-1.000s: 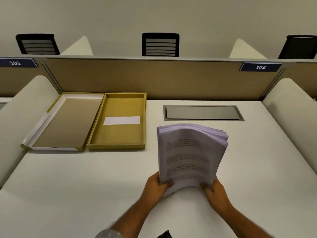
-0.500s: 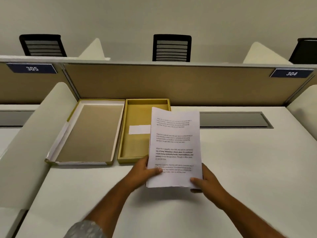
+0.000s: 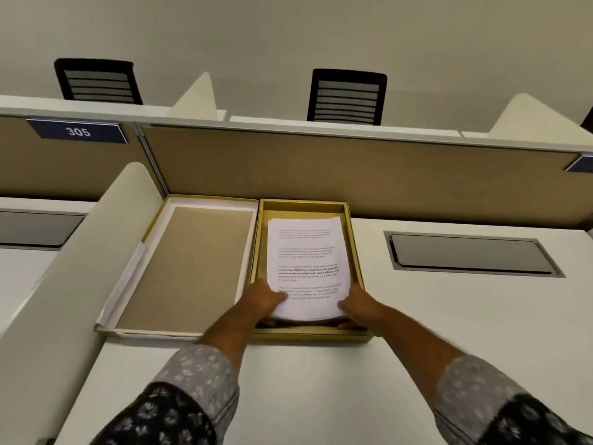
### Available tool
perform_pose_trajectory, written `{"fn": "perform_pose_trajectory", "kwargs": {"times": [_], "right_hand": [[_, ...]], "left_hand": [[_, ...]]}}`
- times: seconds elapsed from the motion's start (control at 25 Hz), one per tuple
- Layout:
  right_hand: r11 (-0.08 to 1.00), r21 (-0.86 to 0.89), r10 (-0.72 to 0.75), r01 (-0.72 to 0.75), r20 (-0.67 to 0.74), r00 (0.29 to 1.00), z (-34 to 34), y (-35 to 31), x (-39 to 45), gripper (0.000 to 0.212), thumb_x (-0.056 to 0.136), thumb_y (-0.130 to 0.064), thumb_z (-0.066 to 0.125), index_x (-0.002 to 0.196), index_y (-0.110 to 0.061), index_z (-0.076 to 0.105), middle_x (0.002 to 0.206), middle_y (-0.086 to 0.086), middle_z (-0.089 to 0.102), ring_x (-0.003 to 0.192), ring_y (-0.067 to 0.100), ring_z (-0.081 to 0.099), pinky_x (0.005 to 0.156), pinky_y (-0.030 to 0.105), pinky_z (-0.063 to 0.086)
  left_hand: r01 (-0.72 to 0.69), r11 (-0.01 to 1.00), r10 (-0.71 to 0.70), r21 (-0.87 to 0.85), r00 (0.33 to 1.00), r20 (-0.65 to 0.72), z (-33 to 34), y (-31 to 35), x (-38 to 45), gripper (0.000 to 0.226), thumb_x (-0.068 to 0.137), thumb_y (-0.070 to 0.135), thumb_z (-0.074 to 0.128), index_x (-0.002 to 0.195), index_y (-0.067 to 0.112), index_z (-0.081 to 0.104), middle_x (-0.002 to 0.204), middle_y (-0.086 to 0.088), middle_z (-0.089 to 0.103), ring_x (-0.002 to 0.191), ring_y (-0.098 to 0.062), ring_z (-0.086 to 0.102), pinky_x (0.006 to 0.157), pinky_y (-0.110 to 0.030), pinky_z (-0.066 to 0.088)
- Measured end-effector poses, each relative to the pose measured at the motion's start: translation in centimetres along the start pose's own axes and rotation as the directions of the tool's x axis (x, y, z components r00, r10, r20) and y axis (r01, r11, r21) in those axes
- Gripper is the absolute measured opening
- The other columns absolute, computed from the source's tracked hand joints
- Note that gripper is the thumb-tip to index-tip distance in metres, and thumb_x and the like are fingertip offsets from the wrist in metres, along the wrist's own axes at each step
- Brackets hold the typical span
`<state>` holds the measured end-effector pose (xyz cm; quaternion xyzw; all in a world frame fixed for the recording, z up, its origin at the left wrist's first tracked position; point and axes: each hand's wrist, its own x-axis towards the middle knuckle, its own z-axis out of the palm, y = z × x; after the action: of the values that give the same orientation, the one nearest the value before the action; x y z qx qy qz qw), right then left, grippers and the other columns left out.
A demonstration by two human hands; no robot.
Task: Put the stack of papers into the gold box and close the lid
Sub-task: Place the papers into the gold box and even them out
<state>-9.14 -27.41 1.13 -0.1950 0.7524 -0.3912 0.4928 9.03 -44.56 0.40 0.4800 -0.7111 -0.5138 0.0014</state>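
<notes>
The stack of papers (image 3: 306, 268) is gripped by the left hand (image 3: 261, 300) and the right hand (image 3: 359, 302) over the gold box (image 3: 355, 242). If released unevenly, sheets could be bent against a wall.

frame centre: both hands, left hand (image 3: 263, 300) and right hand (image 3: 360, 302), grip stack of papers (image 3: 306, 264) inside gold box (image 3: 355, 239); lid (image 3: 192, 268) lies open at its left.

Two hands (image 3: 266, 300), two chairs (image 3: 348, 96), one box (image 3: 353, 239).

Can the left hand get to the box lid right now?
Probably yes, once free. The lid lies open just beside the left hand with nothing between them, but that hand holds the papers.
</notes>
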Motion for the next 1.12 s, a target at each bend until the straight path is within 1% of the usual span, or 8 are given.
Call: {"fn": "perform_pose_trajectory", "kwargs": {"times": [0.08,0.16,0.24,0.4,0.68,0.8,0.92,1.12], "right_hand": [[0.998,-0.005,0.057,-0.057,-0.009,0.998,0.1,0.8,1.4,0.06,0.103,0.001,0.049,0.156,-0.02,0.034,0.153,0.007,0.05,0.114,0.026,0.061,0.089,0.051,0.066],[0.995,0.037,0.096,-0.096,-0.009,0.995,0.0,1.2,2.0,0.065,0.102,-0.001,0.054,0.159,-0.019,0.03,0.156,0.008,0.048,0.118,0.031,0.06,0.083,0.05,0.067],[0.989,0.096,0.115,-0.113,-0.009,0.993,-0.2,1.1,2.0,0.063,0.104,-0.01,0.058,0.16,-0.019,0.031,0.153,0.007,0.051,0.118,0.031,0.062,0.081,0.049,0.068],[0.998,0.059,0.009,-0.002,-0.113,0.994,0.5,0.9,1.7,0.064,0.109,-0.029,0.052,0.165,-0.02,0.023,0.162,0.004,0.043,0.138,0.035,0.053,0.094,0.054,0.063],[0.987,-0.135,-0.12,0.092,-0.22,0.968,1.0,1.5,1.6,0.074,0.108,-0.017,0.054,0.168,-0.028,0.013,0.165,0.005,0.039,0.126,0.036,0.059,0.057,0.032,0.066],[0.961,-0.268,-0.127,0.072,-0.195,0.972,0.3,1.1,1.9,0.072,0.107,-0.023,0.056,0.167,-0.023,0.015,0.164,0.007,0.042,0.118,0.032,0.062,0.069,0.036,0.068],[0.935,-0.348,-0.13,0.062,-0.176,0.976,0.2,0.8,2.2,0.069,0.108,-0.025,0.054,0.166,-0.019,0.018,0.164,0.008,0.043,0.137,0.035,0.056,0.083,0.033,0.062],[0.886,-0.462,-0.116,0.021,-0.179,0.977,0.7,0.4,2.7,0.07,0.109,-0.024,0.049,0.167,-0.019,0.009,0.159,0.011,0.049,0.132,0.031,0.06,0.093,0.033,0.054]], "left_hand": [[0.073,0.997,-0.073,0.02,0.997,-0.003,1.1,-0.2,0.7,0.06,0.1,0.03,0.07,0.15,0.006,0.047,0.145,-0.015,0.063,0.116,-0.035,0.067,0.085,-0.048,0.064],[0.142,0.99,-0.142,-0.012,0.989,-0.032,1.6,0.0,0.8,0.064,0.101,0.031,0.068,0.153,0.01,0.036,0.145,-0.013,0.06,0.1,-0.031,0.065,0.055,-0.042,0.064],[0.134,0.991,-0.134,-0.011,0.989,-0.064,1.8,-0.1,1.0,0.066,0.101,0.032,0.067,0.153,0.012,0.032,0.146,-0.011,0.058,0.096,-0.028,0.064,0.045,-0.035,0.059],[0.071,0.997,-0.074,-0.038,0.994,-0.082,1.5,-0.8,0.9,0.062,0.103,0.033,0.064,0.157,0.017,0.036,0.149,-0.01,0.057,0.097,-0.027,0.063,0.05,-0.041,0.064],[-0.017,1.0,0.017,-0.006,0.997,-0.078,1.4,-1.0,0.4,0.072,0.104,0.035,0.061,0.163,0.034,0.019,0.147,-0.007,0.057,0.095,-0.024,0.063,0.044,-0.034,0.061],[-0.038,0.999,0.037,-0.023,0.998,-0.043,1.2,-1.2,0.6,0.074,0.104,0.029,0.059,0.162,0.043,0.015,0.148,-0.004,0.056,0.094,-0.02,0.06,0.042,-0.031,0.059],[-0.025,0.999,0.025,-0.029,1.0,-0.006,0.9,-1.4,0.8,0.078,0.103,0.025,0.058,0.163,0.045,0.012,0.143,0.001,0.055,0.094,-0.017,0.058,0.045,-0.033,0.061],[0.004,0.998,-0.004,0.057,1.0,-0.007,1.1,-0.3,0.9,0.07,0.101,0.025,0.059,0.161,0.035,0.024,0.136,0.005,0.058,0.101,-0.021,0.063,0.067,-0.041,0.066]]}}
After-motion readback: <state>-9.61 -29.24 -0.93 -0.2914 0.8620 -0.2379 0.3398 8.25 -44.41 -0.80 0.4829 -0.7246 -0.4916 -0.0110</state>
